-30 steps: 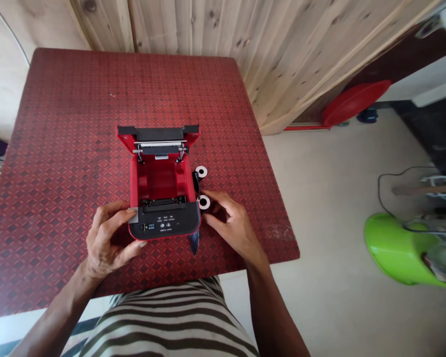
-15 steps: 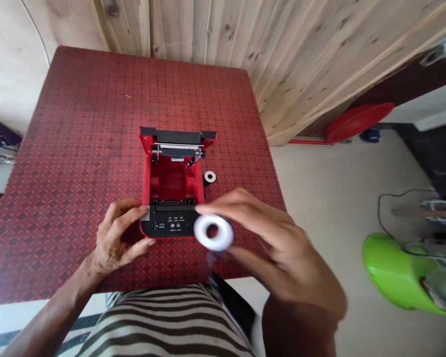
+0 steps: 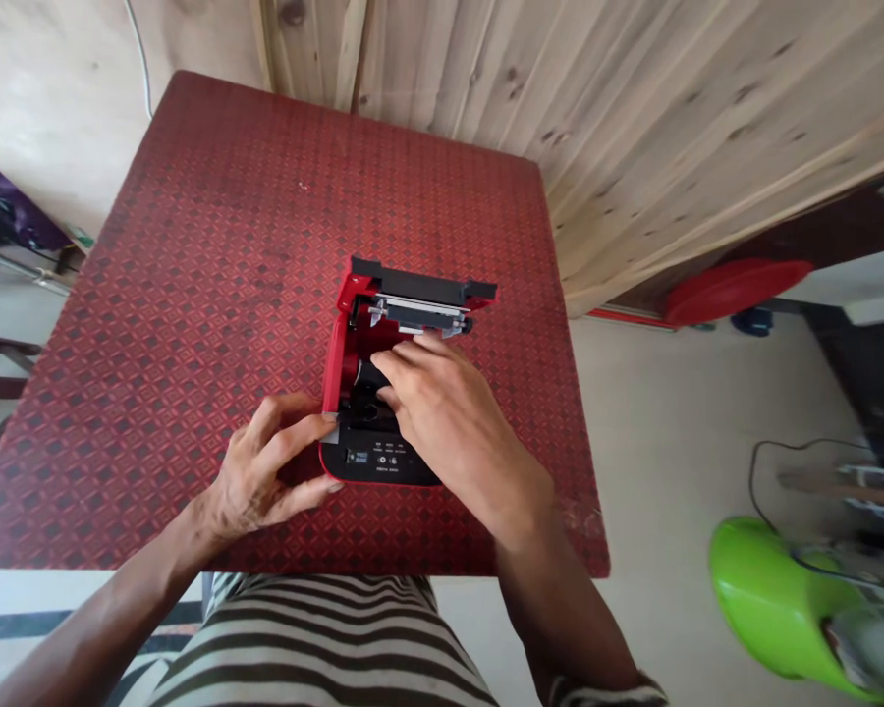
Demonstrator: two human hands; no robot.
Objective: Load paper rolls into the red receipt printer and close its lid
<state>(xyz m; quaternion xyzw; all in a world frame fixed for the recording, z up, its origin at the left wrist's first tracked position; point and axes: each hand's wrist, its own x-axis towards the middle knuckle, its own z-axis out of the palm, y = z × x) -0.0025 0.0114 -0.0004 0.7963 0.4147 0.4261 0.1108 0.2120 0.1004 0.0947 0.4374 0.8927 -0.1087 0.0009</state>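
A small red and black printer (image 3: pixel 372 462) stands on the red patterned table (image 3: pixel 213 275) with its lid (image 3: pixel 419 285) tipped open at the back. My left hand (image 3: pixel 265 471) grips its front left corner, thumb and fingers curled around the edge. My right hand (image 3: pixel 442 412) reaches down into the open red compartment, fingers bent over a dark roll-shaped thing (image 3: pixel 368 378) inside. The hand hides most of the compartment, so what the fingers hold is unclear. The white roll seen earlier is out of sight.
A wooden plank wall (image 3: pixel 560 88) runs behind the table. On the floor to the right lie a red disc-shaped object (image 3: pixel 737 290), a green plastic object (image 3: pixel 781 609) and a thin cable (image 3: pixel 762 462). My striped shirt (image 3: pixel 324 648) is at the table's front edge.
My right hand lifted a white roll from beside the printer, carried it up, then went down into the open compartment. My left hand stayed on the printer's corner. The camera view shifted left.
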